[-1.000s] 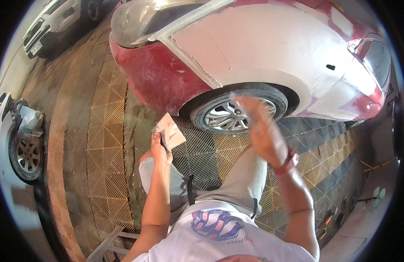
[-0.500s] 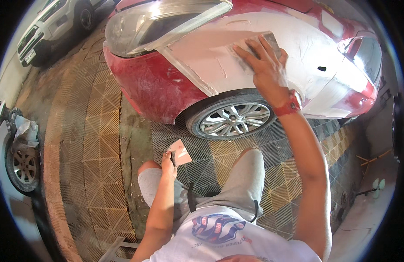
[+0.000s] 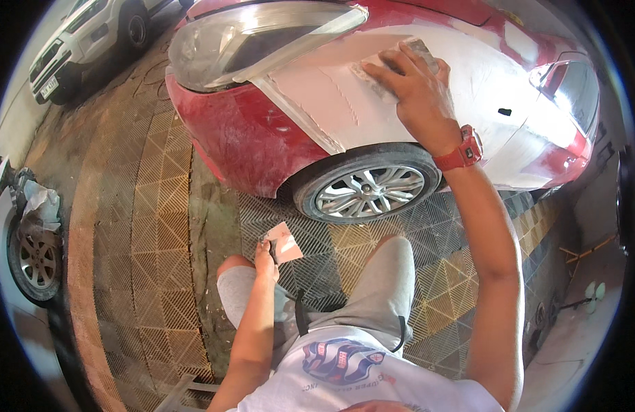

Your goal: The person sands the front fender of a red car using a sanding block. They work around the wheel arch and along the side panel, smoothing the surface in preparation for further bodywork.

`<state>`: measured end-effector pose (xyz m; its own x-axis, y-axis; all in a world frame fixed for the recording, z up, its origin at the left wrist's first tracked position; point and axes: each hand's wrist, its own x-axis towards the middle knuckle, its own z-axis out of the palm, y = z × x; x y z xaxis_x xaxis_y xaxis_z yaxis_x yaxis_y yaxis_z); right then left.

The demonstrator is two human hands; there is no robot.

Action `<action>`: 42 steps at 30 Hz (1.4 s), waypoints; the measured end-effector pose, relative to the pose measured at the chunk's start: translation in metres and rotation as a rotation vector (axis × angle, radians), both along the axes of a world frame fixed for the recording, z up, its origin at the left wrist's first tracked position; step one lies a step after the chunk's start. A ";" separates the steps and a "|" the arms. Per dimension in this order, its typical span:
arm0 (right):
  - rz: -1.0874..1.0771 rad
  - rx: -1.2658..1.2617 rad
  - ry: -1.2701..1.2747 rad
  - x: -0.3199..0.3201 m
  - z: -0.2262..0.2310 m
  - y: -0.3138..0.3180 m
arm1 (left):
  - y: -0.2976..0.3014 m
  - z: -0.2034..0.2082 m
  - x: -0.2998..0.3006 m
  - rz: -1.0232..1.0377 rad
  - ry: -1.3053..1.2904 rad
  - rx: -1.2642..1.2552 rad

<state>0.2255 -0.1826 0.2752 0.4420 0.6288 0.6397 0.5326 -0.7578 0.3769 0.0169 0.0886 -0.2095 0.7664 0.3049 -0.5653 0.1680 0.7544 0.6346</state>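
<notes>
My right hand (image 3: 427, 103) presses a flat, putty-smeared spreader (image 3: 379, 84) against the front fender of a red car (image 3: 228, 130). The fingers lie bent over the spreader, which touches a smooth layer of pink body filler (image 3: 317, 89). A raised ridge runs down through that filler. Low by my left knee, my left hand (image 3: 264, 262) grips a small square putty board (image 3: 286, 246) at its edge. Pink filler is on the board's face. Masking tape (image 3: 300, 113) borders the filler on its front side, below the headlight (image 3: 221, 51).
The front wheel (image 3: 369, 192) stands just below the fender, between my knees and the car. A white vehicle (image 3: 77, 48) is parked at the far left. Another car's wheel (image 3: 37, 261) shows at the left. A stand fan (image 3: 592, 295) is near the right wall.
My right hand and the spreader have shifted slightly upward on the fender, and the wrist has turned a little. The left hand with the putty board stays nearly still.
</notes>
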 end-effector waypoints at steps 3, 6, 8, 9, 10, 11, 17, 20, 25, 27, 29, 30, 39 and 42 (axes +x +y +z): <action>0.046 0.027 -0.062 0.010 0.018 0.008 | -0.003 0.014 -0.002 -0.014 0.022 0.012; 0.070 0.019 -0.100 0.025 0.023 0.019 | -0.007 0.014 0.000 0.044 -0.001 0.019; 0.050 0.000 -0.128 0.027 0.021 0.025 | -0.005 0.014 -0.001 0.047 0.018 0.037; 0.054 0.005 -0.128 0.028 0.018 0.026 | -0.006 0.015 -0.001 0.046 0.030 0.044; 0.057 0.010 -0.128 0.028 0.016 0.025 | -0.005 0.016 -0.002 0.025 0.030 0.048; 0.058 0.014 -0.127 0.028 0.013 0.024 | -0.005 0.024 -0.003 0.001 0.030 0.051; 0.045 0.026 -0.006 0.000 -0.027 -0.011 | -0.001 0.001 0.000 0.058 0.051 0.041; -0.004 0.046 0.055 -0.017 -0.065 -0.035 | 0.003 -0.002 0.000 0.037 0.014 0.040; -0.095 0.020 0.156 -0.038 -0.107 -0.076 | -0.002 0.016 0.000 0.023 0.078 0.058; -0.130 -0.010 0.186 -0.051 -0.103 -0.073 | -0.002 0.018 0.000 0.032 0.044 0.077; -0.114 0.049 0.143 -0.058 -0.083 -0.066 | -0.004 0.021 0.003 0.022 0.019 0.085; -0.074 0.090 0.076 -0.055 -0.069 -0.055 | -0.003 0.021 0.002 0.012 0.018 0.089; 0.063 0.084 -0.107 0.020 0.024 0.026 | -0.013 0.026 0.003 0.019 0.003 0.097; 0.048 0.064 -0.108 0.023 0.017 0.029 | -0.015 0.025 0.004 0.003 0.006 0.082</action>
<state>0.2482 -0.1539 0.2920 0.3387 0.6039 0.7215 0.5272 -0.7569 0.3861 0.0206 0.0735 -0.1842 0.7622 0.3529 -0.5427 0.1696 0.7002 0.6935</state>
